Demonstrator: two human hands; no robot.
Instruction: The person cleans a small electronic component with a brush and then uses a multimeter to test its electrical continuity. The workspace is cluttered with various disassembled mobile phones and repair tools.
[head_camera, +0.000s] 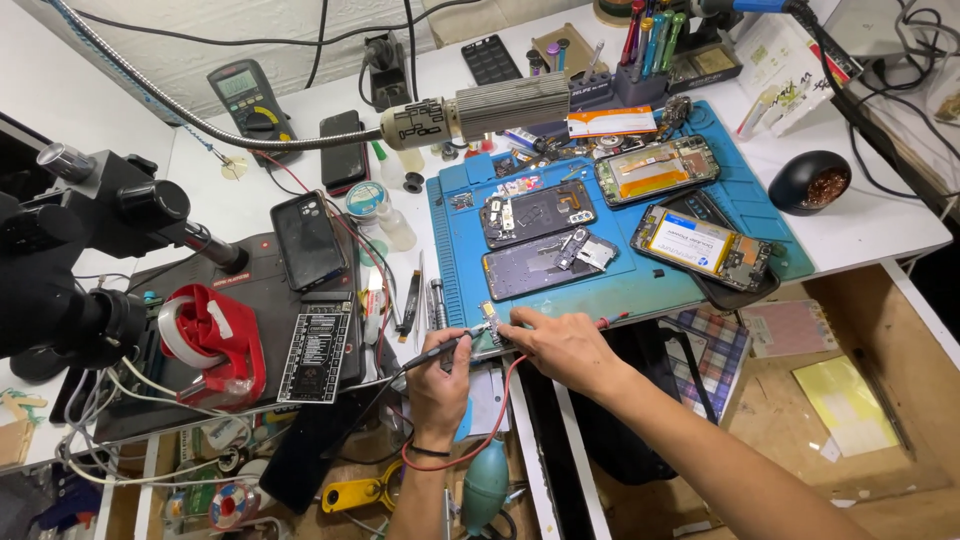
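My left hand (437, 375) pinches a slim black probe (432, 352) with a dark lead, its tip angled toward the small circuit board (489, 325) at the near edge of the blue silicone mat (640, 290) (on the white surface). My right hand (562, 345) closes its fingers on a red-wired probe (612, 321), touching that board.

Bare forearms, no sleeves — thin dark band on left wrist (428, 451).
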